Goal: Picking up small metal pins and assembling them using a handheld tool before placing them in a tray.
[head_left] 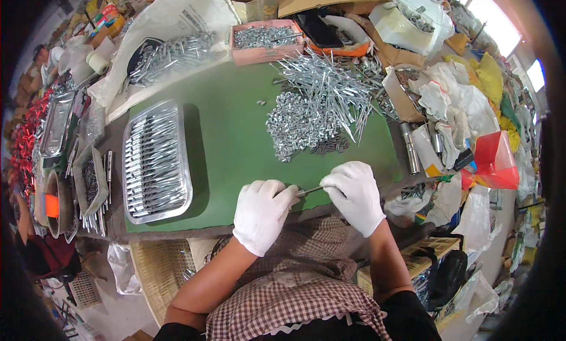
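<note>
Over the near edge of the green mat [230, 128], a thin metal rod [312, 190] spans the gap between my white-gloved hands. My left hand [259, 217] pinches its left end, where a short, thicker metal piece shows at the fingertips. The rod's right end is in the fingers of my right hand [358, 193], which partly hide it. Beyond my hands lie a heap of small silvery metal fittings [289, 125], a tangle of long thin metal rods [336, 87] and some short dark pins [333, 145].
A metal tray [188, 187] of rows of slender metal parts stands at left. Behind the mat is a pink box [239, 56] of small parts, beside an orange container [356, 49]. A metal cylinder [410, 149] stands at right. Yellow baskets [154, 276] sit below the bench.
</note>
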A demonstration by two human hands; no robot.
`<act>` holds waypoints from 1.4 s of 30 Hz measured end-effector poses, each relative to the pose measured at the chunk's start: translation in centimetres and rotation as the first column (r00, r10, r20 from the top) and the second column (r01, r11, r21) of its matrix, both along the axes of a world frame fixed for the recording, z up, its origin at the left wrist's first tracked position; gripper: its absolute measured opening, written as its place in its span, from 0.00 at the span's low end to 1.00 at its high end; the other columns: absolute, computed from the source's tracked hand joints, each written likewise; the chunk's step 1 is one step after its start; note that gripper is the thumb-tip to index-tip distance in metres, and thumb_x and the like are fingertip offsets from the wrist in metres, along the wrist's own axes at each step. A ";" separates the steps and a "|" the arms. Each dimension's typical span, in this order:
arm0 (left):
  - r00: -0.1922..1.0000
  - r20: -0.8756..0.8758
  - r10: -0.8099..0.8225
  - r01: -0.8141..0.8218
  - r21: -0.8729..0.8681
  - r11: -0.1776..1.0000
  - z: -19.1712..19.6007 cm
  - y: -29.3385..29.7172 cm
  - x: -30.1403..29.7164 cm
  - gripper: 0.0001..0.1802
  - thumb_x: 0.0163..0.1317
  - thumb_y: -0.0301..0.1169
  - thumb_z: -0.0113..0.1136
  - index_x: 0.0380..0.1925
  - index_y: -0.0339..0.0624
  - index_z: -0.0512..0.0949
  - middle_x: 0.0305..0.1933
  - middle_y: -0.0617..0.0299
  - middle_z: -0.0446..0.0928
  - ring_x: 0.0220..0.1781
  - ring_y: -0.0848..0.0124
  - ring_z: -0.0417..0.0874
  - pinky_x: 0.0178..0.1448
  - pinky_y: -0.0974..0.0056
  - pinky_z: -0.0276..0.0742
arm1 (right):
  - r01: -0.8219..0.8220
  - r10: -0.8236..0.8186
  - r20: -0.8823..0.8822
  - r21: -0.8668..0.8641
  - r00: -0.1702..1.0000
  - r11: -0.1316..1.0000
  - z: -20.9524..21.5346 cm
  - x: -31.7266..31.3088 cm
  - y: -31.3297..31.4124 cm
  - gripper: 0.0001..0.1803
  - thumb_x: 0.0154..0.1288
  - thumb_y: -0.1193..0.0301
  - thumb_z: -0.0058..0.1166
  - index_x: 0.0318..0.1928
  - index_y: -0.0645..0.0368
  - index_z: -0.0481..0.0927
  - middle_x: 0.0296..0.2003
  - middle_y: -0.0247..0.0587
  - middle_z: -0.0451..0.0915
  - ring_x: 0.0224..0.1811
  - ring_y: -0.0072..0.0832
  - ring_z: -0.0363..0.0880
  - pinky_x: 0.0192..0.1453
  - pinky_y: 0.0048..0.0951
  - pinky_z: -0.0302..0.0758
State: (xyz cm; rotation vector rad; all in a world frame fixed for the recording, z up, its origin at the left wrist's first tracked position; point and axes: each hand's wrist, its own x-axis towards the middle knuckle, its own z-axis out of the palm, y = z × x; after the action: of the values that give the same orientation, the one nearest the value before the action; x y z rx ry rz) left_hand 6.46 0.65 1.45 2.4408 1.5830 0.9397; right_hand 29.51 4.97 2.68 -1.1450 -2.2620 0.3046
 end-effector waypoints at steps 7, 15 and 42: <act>0.999 -0.035 -0.009 0.010 0.029 1.000 -0.9 0.1 0.6 0.13 0.59 0.31 0.70 0.45 0.50 0.84 0.35 0.64 0.75 0.36 0.61 0.80 0.42 0.53 0.74 | 0.166 -0.168 -0.104 -0.029 0.980 0.986 -0.5 0.1 2.2 0.04 0.59 0.71 0.65 0.36 0.50 0.87 0.37 0.38 0.86 0.45 0.43 0.82 0.54 0.45 0.73; 0.998 -0.057 -0.013 0.013 0.004 1.000 -1.1 0.1 1.3 0.15 0.59 0.30 0.69 0.47 0.46 0.83 0.37 0.63 0.75 0.37 0.61 0.81 0.42 0.54 0.76 | 0.273 -0.275 0.047 0.048 0.960 0.961 -0.9 -0.5 5.6 0.04 0.61 0.70 0.64 0.37 0.51 0.85 0.40 0.36 0.85 0.48 0.43 0.81 0.55 0.45 0.72; 0.998 -0.043 -0.046 0.046 -0.005 0.999 -0.8 0.3 1.1 0.16 0.60 0.28 0.68 0.49 0.45 0.84 0.37 0.63 0.77 0.38 0.61 0.82 0.43 0.54 0.76 | -0.111 0.081 0.142 0.220 0.986 0.969 0.7 -2.6 -0.6 0.08 0.56 0.70 0.64 0.38 0.54 0.84 0.40 0.34 0.86 0.43 0.37 0.84 0.51 0.42 0.77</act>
State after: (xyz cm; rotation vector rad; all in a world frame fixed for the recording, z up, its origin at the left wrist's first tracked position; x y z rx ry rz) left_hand 7.52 0.90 0.67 2.4994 1.5332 0.8823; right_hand 26.89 4.35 3.41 -0.9630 -2.4000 0.0047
